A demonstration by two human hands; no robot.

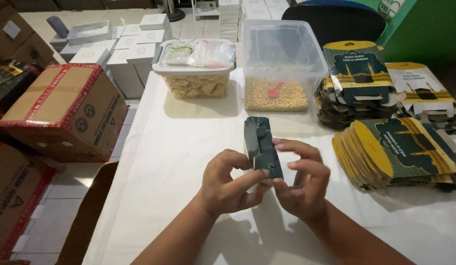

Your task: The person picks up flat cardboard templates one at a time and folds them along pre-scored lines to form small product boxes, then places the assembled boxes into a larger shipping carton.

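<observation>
Folding a small dark green printed carton above the white table, the left hand and right hand are both pinching it, fingers clamped on its lower end. It is looking only partly formed, while flat carton stacks are waiting at the right, so most seems left. Clear tubs are standing beyond; bare tabletop is lying open left of the hands

Head view: looking down and forward from the person's head, sitting close above the table.
Facing: toward the table's far edge.
</observation>
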